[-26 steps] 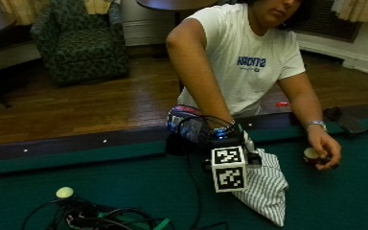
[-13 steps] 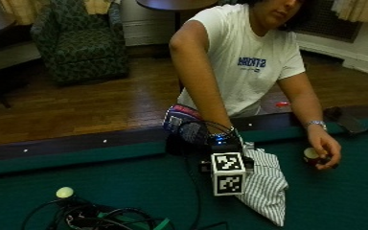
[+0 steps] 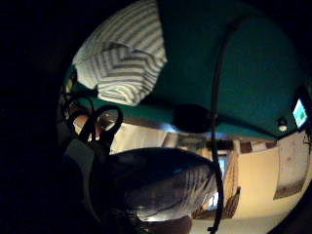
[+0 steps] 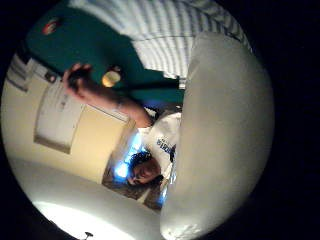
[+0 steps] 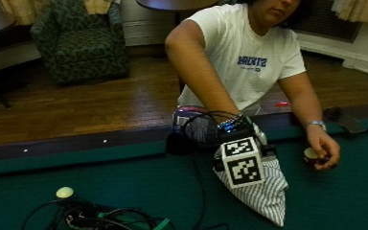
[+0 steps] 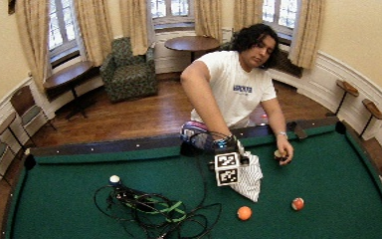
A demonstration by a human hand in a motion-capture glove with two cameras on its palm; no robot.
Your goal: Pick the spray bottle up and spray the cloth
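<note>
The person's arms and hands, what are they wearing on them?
The right hand wears a black glove, mostly hidden behind its rig, and beaded bracelets circle that wrist. The other hand is bare, with a silver watch on its wrist. Both arms are bare below the short sleeves of a white T-shirt with blue lettering.

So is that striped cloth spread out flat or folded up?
Folded. The striped cloth lies on the green table bunched into a narrow wedge tapering to a point; the little-finger palm view shows layers overlapping.
</note>
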